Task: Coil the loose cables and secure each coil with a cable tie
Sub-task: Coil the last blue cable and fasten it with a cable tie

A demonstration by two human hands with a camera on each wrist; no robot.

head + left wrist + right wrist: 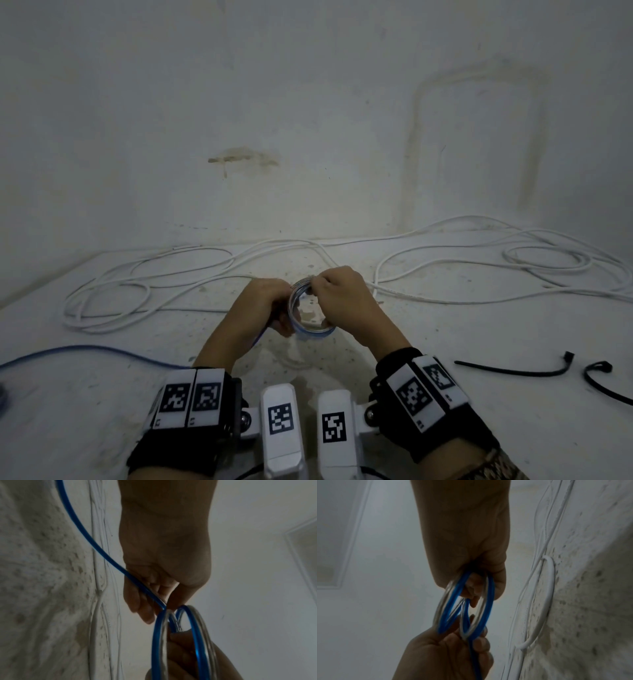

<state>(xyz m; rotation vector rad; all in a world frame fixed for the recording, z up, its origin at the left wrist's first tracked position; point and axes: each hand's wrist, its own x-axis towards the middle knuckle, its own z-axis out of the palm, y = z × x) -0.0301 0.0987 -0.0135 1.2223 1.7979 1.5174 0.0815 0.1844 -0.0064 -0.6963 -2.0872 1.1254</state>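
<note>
Left hand (265,306), fingers curled round the 9 o'clock side of a small blue cable coil (310,308), held above the speckled floor (445,342) at frame centre. Right hand (342,294), fingers and thumb pinched on the coil's rim from 12 to 3 o'clock. Free run of blue cable (85,351) trailing from under the left palm toward 8 o'clock. Loose white cable (144,291) sprawled in open loops from 9 through 12 to 3 o'clock, uncoiled. Two black cable ties (513,370) flat on the floor at 4 o'clock, near the right wrist, untouched. Judged handling: cable light, smooth-jacketed, springy, so the turns likely to fan apart or slip if either grip relaxes; already slightly splayed in the wrist views. Best hold probably across all turns at one point of the rim, leaving the opposite side bare for a tie.
</note>
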